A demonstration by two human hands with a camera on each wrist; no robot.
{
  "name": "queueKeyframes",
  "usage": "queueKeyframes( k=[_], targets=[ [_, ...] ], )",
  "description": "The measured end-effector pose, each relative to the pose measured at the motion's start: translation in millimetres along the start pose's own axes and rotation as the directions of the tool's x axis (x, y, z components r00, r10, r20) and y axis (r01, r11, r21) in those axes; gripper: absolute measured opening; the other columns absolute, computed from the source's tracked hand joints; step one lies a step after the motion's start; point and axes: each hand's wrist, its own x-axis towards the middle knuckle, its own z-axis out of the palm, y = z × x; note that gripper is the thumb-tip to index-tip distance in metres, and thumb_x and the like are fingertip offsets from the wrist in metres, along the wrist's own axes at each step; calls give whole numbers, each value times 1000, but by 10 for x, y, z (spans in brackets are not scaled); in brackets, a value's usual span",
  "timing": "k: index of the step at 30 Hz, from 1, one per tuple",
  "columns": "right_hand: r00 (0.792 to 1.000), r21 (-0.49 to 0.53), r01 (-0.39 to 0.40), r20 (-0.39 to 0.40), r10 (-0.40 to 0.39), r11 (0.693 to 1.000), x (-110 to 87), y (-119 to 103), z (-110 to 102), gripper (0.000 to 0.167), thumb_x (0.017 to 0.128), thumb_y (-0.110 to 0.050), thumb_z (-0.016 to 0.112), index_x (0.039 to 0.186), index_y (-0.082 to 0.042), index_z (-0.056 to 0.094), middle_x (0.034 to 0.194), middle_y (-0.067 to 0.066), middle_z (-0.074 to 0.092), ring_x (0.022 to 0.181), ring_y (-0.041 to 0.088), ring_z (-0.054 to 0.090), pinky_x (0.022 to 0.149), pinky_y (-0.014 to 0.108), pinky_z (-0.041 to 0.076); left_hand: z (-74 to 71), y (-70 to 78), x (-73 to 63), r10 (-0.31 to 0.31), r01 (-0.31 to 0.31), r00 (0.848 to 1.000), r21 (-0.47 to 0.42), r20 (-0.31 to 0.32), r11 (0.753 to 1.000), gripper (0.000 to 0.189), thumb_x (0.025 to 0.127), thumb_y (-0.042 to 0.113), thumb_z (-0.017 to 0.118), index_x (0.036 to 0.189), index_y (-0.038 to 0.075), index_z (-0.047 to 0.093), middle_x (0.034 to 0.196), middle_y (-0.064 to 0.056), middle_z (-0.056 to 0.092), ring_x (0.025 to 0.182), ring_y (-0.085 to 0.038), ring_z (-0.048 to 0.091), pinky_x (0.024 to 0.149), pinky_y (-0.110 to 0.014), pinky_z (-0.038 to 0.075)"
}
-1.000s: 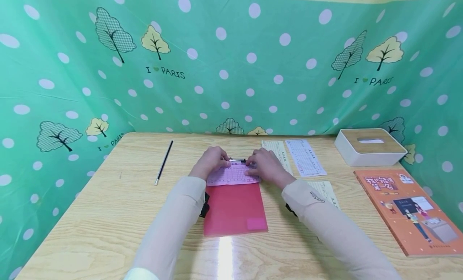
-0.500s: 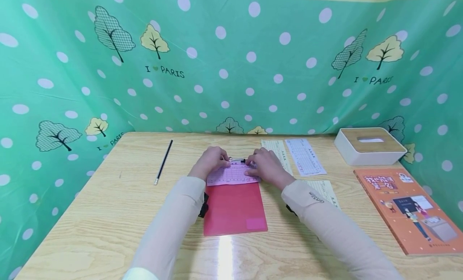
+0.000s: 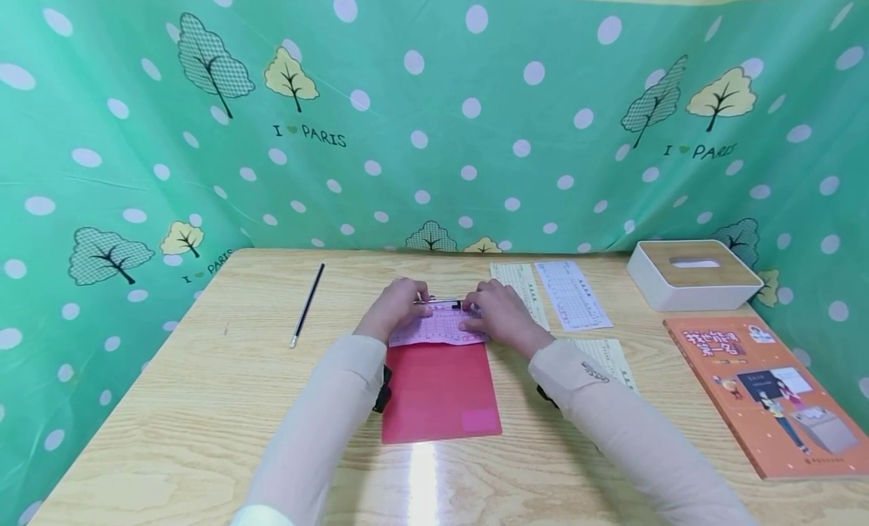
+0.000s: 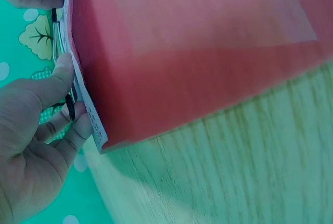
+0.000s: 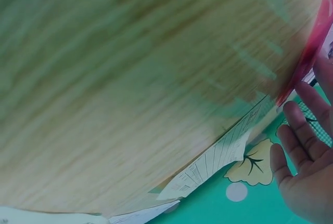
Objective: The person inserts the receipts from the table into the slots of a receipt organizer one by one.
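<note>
A red clip folder [image 3: 441,394] lies on the table, with a pink printed slip [image 3: 437,330] across its top part. Along the folder's top edge runs a slim metal clip [image 3: 441,300] with black ends. My left hand [image 3: 397,307] pinches the clip's left end; in the left wrist view, its thumb lies on one side and its fingers on the other, around a black tip. My right hand [image 3: 502,312] holds the clip's right end, its thumb over the slip's right part. In the right wrist view, the right hand [image 5: 307,156] shows only partly, beside the folder's edge.
Yellowish slips [image 3: 519,284] and a white slip [image 3: 573,296] lie right of the folder, one partly under the right forearm. A tissue box [image 3: 692,277] and an orange book [image 3: 774,398] are at the right. A pencil [image 3: 308,306] lies at the left.
The clip's metal bar now shows further left, by the left fingers, and its black right end sits slightly lower. The slip's lower edge has shifted up a little. Both hands stay almost in place.
</note>
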Motion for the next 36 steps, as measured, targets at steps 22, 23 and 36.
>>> queueKeyframes(
  k=[22,23,36],
  targets=[
    [998,6,59,13,-59,998,-88,-123,-33,29,84,-37,84,103,-16,78,93,-1,64,89,18,55,82,39,47,29,20,-22,18,-16,999,39,-42,999,16,90,18,78,97,5,70,99,-13,66,98,-29,60,92,-44,49],
    [997,14,75,13,-75,997,-101,-137,-31,27,85,-35,84,103,-16,79,93,-1,65,89,19,55,81,39,48,28,18,-21,20,-18,999,39,-42,999,16,91,18,78,96,6,70,99,-13,66,98,-29,60,92,-44,49],
    [994,97,83,64,-90,992,-138,-201,2,28,90,-23,79,118,-15,77,98,2,69,83,17,57,75,35,49,-53,22,-8,1,0,1000,-46,1,999,11,90,15,78,91,6,73,97,-10,69,88,-23,59,87,-40,49]
  ],
)
